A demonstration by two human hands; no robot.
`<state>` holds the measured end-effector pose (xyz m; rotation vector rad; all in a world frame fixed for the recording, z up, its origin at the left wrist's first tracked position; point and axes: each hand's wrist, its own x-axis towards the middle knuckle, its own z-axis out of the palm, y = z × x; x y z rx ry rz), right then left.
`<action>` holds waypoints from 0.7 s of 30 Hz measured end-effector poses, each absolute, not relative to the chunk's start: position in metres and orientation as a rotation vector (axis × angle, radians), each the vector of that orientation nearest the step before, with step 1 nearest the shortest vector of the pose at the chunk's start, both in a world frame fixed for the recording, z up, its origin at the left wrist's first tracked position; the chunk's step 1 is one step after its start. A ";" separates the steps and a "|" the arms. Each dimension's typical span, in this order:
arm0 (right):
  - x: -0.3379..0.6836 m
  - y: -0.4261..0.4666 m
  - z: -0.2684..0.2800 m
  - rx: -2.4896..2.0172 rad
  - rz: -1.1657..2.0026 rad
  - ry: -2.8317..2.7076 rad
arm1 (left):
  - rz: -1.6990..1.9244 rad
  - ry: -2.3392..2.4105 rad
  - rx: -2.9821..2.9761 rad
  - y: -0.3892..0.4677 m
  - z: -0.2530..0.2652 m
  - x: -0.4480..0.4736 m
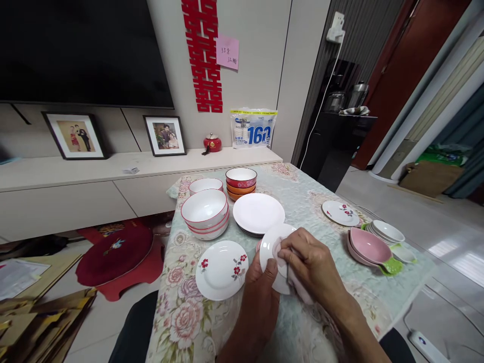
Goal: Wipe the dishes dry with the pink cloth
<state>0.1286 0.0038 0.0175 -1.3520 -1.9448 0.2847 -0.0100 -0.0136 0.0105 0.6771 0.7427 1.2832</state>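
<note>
The left hand (264, 287) is grasping a small white plate (269, 243) near its left edge, with the thumb laid on the face, and this plate is held tilted above the table (185, 312). The right hand (312, 257) has its fingers bent around a pale cloth (300, 290), which is pressed on the face of the same plate, so the plate is between the two hands. Near the left hand, a flowered plate (222, 269) lies flat, and behind the held one there is a stack of larger white plates (258, 214). Of the containers, red-rimmed bowls (206, 212) stand nested one in another, near a stack where a red bowl (241, 181) sits upon orange bowls (241, 191); at the far right are pink bowls (370, 245) and small white bowls (388, 229), both stacked. A plastic bag (254, 128) carries the big blue number "160", and on a pink note (228, 51) the handwritten "35" can be read, while the rest is unclear
</note>
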 end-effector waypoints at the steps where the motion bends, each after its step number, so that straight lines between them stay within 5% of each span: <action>1: 0.131 0.007 0.015 -1.391 0.217 -1.898 | 1.288 0.751 0.674 -0.014 0.010 -0.009; 11: 0.132 -0.001 0.022 -1.479 0.440 -2.029 | 1.317 0.777 0.618 -0.012 0.006 -0.011; 21: 0.137 0.024 -0.003 -1.372 0.216 -1.606 | 1.342 0.483 0.414 -0.006 -0.009 -0.004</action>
